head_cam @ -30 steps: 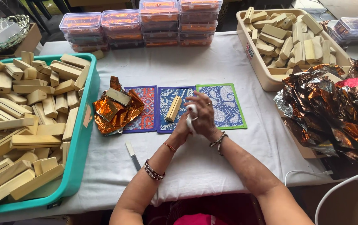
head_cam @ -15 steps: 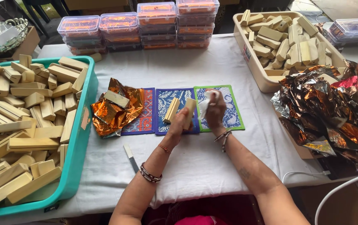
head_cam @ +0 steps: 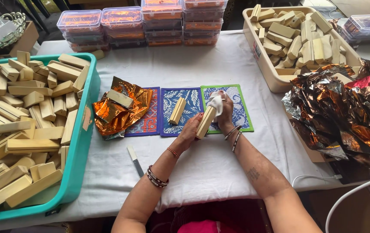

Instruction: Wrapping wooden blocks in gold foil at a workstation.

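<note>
the left hand (head_cam: 192, 129) grips a pale wooden block (head_cam: 205, 122), fingers curled around its lower end, holding it tilted just over the near edge of the green-bordered mat (head_cam: 241, 113). the right hand (head_cam: 224, 113) is closed around a crumpled white cloth (head_cam: 215, 102), pressing it against the block's upper end, above that same mat. just left of the green-bordered mat lies a blue mat (head_cam: 185, 101) with a second wooden block (head_cam: 177, 111) lying on it. further left, a red-patterned mat (head_cam: 145, 124) sits partly under a sheet of orange foil (head_cam: 118, 113) that carries another block. nearer the person than the mats, a small knife (head_cam: 135, 160) lies on the white tablecloth (head_cam: 211, 164). far left of the mats, a teal bin (head_cam: 81, 151) is heaped with wooden blocks; to the right of them, a beige tub (head_cam: 266, 75) holds more, beside a pile of crinkled foil (head_cam: 344, 116).
</note>
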